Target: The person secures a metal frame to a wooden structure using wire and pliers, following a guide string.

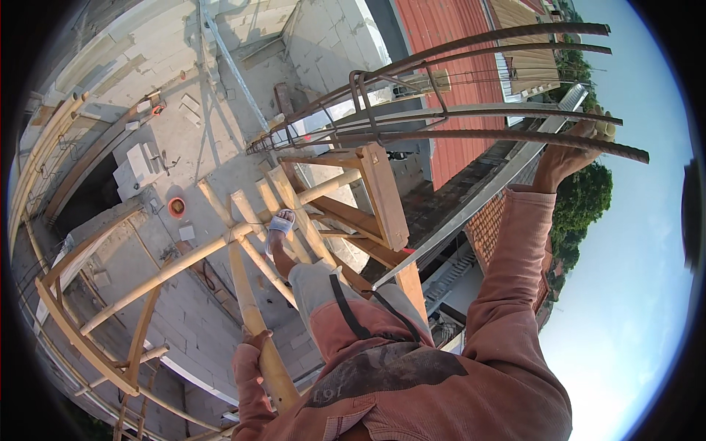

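Note:
My right hand is raised at the far right and closed round a ribbed steel rebar near its free end. That rebar is the lowest of several bars in a column cage, tied with bent stirrups and leaning across the upper right. At lower middle my left hand grips a thick bamboo pole beside my body; the pole partly hides its fingers. My sandalled foot rests on bamboo poles lashed together below me.
Far below lies a concrete floor with an orange bucket and white blocks. Wooden formwork stands beside the column cage. A timber frame is at left, with a dark floor opening above it. Red metal roofing lies beyond the bars.

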`<control>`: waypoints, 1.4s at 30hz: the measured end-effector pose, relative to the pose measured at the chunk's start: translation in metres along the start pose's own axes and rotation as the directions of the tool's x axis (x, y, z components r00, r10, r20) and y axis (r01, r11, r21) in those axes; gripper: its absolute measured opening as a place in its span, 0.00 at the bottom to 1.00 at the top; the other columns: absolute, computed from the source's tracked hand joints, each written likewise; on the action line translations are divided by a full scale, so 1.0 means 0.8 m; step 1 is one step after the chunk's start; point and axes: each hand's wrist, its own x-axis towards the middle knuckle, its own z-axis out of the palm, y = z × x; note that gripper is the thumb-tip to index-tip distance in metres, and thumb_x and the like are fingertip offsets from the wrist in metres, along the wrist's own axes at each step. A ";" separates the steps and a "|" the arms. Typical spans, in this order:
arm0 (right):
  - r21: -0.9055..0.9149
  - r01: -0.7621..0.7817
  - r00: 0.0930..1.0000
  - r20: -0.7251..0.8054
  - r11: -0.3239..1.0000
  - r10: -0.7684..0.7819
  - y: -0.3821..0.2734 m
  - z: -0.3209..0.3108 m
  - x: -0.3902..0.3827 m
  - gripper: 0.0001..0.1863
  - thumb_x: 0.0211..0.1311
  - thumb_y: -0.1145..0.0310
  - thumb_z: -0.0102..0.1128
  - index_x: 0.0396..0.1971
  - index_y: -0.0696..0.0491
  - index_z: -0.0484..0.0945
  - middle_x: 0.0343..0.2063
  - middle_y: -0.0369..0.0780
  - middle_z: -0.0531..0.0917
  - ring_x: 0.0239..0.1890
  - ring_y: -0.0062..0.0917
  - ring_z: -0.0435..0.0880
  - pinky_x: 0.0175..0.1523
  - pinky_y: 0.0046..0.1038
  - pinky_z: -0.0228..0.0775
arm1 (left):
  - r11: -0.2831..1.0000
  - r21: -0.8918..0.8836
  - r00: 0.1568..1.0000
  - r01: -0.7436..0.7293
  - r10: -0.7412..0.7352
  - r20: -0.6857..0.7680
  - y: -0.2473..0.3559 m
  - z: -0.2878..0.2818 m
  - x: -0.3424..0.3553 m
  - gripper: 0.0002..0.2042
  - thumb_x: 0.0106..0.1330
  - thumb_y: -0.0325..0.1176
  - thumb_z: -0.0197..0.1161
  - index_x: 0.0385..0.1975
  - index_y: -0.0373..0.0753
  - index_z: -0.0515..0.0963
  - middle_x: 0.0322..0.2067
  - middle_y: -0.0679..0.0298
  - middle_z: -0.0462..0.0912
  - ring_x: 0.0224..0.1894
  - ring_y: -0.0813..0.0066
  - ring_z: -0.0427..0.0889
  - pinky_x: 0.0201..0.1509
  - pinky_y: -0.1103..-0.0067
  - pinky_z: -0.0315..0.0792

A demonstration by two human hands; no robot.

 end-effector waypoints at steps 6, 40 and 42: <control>-0.038 -0.069 0.993 0.092 0.997 0.072 0.000 -0.005 0.002 0.21 0.75 0.54 0.49 0.51 0.59 0.70 0.44 0.44 0.73 0.49 0.32 0.74 0.54 0.35 0.67 | 0.991 -0.131 0.999 -0.029 0.031 0.019 -0.009 -0.001 0.003 0.27 0.56 0.42 0.70 0.54 0.40 0.71 0.31 0.62 0.77 0.25 0.70 0.78 0.29 0.72 0.74; -0.048 -0.054 0.998 0.037 0.997 0.056 0.011 -0.005 -0.004 0.22 0.73 0.51 0.51 0.43 0.58 0.69 0.39 0.42 0.70 0.45 0.32 0.72 0.51 0.34 0.64 | 0.996 -0.090 0.999 0.008 -0.012 -0.041 0.005 0.004 -0.011 0.32 0.57 0.43 0.70 0.59 0.38 0.67 0.35 0.63 0.76 0.32 0.72 0.77 0.36 0.74 0.71; -0.033 -0.075 0.997 0.033 0.997 0.076 0.013 -0.004 -0.004 0.22 0.73 0.51 0.52 0.44 0.58 0.69 0.39 0.42 0.70 0.45 0.32 0.73 0.51 0.34 0.64 | 0.996 -0.087 0.999 0.006 -0.010 -0.039 0.007 0.004 -0.011 0.33 0.57 0.43 0.70 0.61 0.38 0.66 0.36 0.62 0.76 0.32 0.71 0.77 0.36 0.74 0.71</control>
